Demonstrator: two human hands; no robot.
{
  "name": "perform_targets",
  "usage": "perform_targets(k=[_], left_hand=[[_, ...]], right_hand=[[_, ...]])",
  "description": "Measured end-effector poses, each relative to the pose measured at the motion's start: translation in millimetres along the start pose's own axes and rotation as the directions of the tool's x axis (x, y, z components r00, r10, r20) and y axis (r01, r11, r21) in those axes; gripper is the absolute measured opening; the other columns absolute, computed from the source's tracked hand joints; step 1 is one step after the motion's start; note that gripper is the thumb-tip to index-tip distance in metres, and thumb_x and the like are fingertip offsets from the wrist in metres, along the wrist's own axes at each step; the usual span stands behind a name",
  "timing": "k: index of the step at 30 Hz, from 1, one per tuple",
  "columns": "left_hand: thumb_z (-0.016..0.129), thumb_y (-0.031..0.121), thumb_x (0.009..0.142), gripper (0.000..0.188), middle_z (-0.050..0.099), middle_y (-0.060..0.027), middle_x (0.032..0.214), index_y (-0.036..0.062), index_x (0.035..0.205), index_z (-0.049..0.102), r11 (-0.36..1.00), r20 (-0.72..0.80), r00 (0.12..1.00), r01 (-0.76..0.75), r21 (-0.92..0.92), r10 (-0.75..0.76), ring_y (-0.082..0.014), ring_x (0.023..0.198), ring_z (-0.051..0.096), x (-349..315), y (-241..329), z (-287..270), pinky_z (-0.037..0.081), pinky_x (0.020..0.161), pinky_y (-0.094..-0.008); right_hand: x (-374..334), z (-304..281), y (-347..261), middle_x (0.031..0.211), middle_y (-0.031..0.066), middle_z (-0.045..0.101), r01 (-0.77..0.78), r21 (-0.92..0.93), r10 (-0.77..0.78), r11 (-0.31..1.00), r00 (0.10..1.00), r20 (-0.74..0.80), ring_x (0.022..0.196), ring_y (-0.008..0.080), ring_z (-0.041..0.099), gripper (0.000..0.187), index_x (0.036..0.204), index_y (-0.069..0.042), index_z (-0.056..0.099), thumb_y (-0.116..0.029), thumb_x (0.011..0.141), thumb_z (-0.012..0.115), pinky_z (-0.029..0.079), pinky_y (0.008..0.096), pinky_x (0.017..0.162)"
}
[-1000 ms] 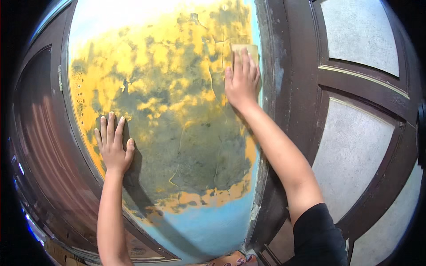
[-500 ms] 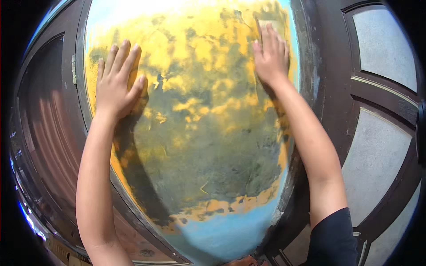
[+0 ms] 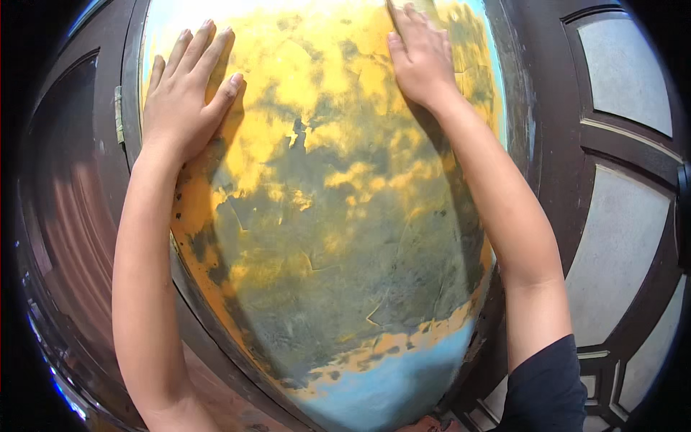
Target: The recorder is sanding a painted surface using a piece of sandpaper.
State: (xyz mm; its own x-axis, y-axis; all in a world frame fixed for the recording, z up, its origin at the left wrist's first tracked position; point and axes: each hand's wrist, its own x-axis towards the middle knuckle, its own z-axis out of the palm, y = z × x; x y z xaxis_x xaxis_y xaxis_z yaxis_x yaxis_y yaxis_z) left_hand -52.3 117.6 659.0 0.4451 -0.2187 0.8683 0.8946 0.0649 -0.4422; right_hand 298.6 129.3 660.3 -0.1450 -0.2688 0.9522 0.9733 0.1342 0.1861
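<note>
A wall panel (image 3: 345,266) stands before me, patched in yellow and grey-green, with pale blue paint at its bottom and side edges. My left hand (image 3: 186,97) lies flat against its upper left part, fingers spread and holding nothing. Up at the top right, my right hand (image 3: 426,66) presses a flat, tan piece of what looks like sandpaper (image 3: 427,7) to the surface. Fingers cover much of that piece, and the picture's top edge cuts it off.
On the left is a dark brown wooden door or shutter (image 3: 108,65) with a metal hinge (image 3: 119,115). Brown framing with pale grey panels (image 3: 622,245) rises on the right. Dark frame posts border the painted surface on both sides.
My right hand has moved up and left in the picture with the sandpaper. The view has shifted somewhat, and my left hand appears higher, still flat on the wall.
</note>
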Motion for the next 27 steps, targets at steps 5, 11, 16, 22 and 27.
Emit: perform_targets(k=[5,11,16,22,27], left_hand=[[0.037,0.053,0.098,0.058,0.029,0.0025,0.16,0.0324,0.152,0.035,1.0,0.035,0.999,0.018,0.02,-0.018,-0.0237,0.149,0.023,-8,-8,-6,0.014,0.122,-0.0464],[0.04,0.054,0.098,0.058,0.031,0.001,0.159,0.0302,0.151,0.037,1.0,-0.002,1.0,-0.002,0.005,0.002,-0.0226,0.149,0.023,-5,-5,-3,0.016,0.122,-0.0456],[0.039,0.055,0.098,0.058,0.031,0.0021,0.159,0.0316,0.151,0.037,1.0,0.005,1.0,0.017,-0.008,-0.017,-0.0227,0.149,0.023,-3,-1,-3,0.015,0.123,-0.0458],[0.039,0.055,0.098,0.058,0.03,0.0012,0.16,0.0311,0.152,0.036,0.999,0.023,0.999,0.039,-0.018,-0.039,-0.0245,0.149,0.022,2,-10,0,0.016,0.122,-0.0456],[0.039,0.055,0.099,0.059,0.029,-0.0023,0.16,0.03,0.152,0.036,0.99,-0.03,0.99,0.14,0.012,-0.139,-0.0277,0.149,0.022,16,0,12,0.019,0.121,-0.0445]], right_hand=[[7,-24,-35,0.152,0.0223,0.038,0.047,0.164,-0.076,0.985,0.982,0.174,0.141,0.04,0.032,0.055,0.151,-0.014,0.036,-0.03,0.099,0.044,0.022,0.0488,0.118],[9,-16,-19,0.145,0.0249,0.045,0.195,0.288,-0.17,0.938,0.979,-0.111,0.138,0.0401,0.038,0.054,0.147,-0.004,0.039,-0.028,0.098,0.043,0.026,0.0466,0.116],[21,-30,-5,0.151,0.0218,0.038,0.094,0.158,-0.127,0.983,0.969,0.21,0.142,0.0374,0.032,0.055,0.149,-0.007,0.037,-0.03,0.099,0.042,0.021,0.0472,0.118],[30,-38,1,0.153,0.0199,0.037,0.056,0.159,-0.085,0.986,0.98,0.181,0.144,0.0354,0.029,0.055,0.151,-0.009,0.034,-0.03,0.1,0.042,0.017,0.046,0.12],[35,-44,23,0.154,0.0196,0.035,0.023,0.277,-0.088,0.96,0.97,0.225,0.145,0.0344,0.028,0.055,0.154,-0.022,0.031,-0.027,0.101,0.042,0.018,0.0462,0.12]])
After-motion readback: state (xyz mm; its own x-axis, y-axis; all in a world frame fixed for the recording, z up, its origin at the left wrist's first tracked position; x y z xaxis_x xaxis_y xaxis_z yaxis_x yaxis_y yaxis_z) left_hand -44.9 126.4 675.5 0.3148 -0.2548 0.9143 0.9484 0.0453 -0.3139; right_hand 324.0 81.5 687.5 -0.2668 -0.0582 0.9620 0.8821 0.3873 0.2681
